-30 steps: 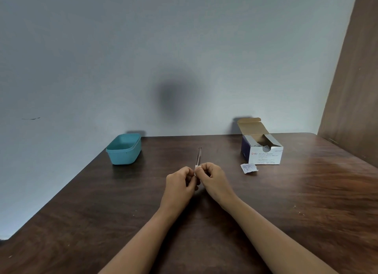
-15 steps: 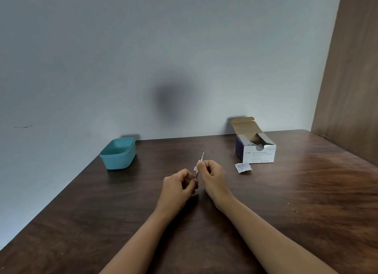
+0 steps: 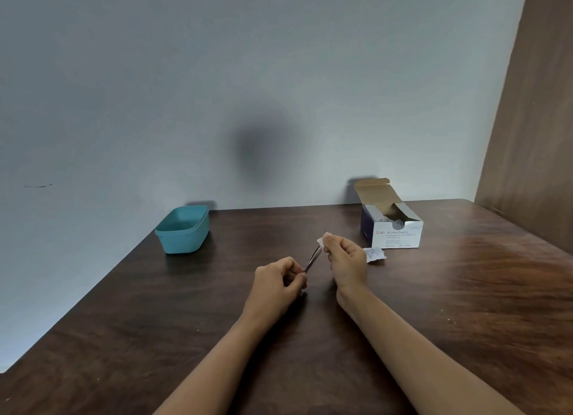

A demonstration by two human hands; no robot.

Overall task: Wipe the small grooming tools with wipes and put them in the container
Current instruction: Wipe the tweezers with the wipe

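Note:
My left hand (image 3: pixel 277 280) pinches the near end of thin metal tweezers (image 3: pixel 313 258), which slant up and to the right above the table. My right hand (image 3: pixel 345 261) holds a small white wipe (image 3: pixel 320 242) pressed around the tweezers' far tip, which the wipe hides. A teal plastic container (image 3: pixel 183 230) stands open at the back left of the table, well apart from both hands.
An open white and blue box of alcohol swabs (image 3: pixel 392 227) sits at the back right, with a torn swab wrapper (image 3: pixel 375 255) lying in front of it. The dark wooden table (image 3: pixel 465 290) meets a grey wall behind and a brown wooden panel (image 3: pixel 533 135) at the right.
My right hand has slid the wipe up along the tweezers toward their tip, away from my left hand. The tweezers have tilted to the right. The camera view has shifted a little.

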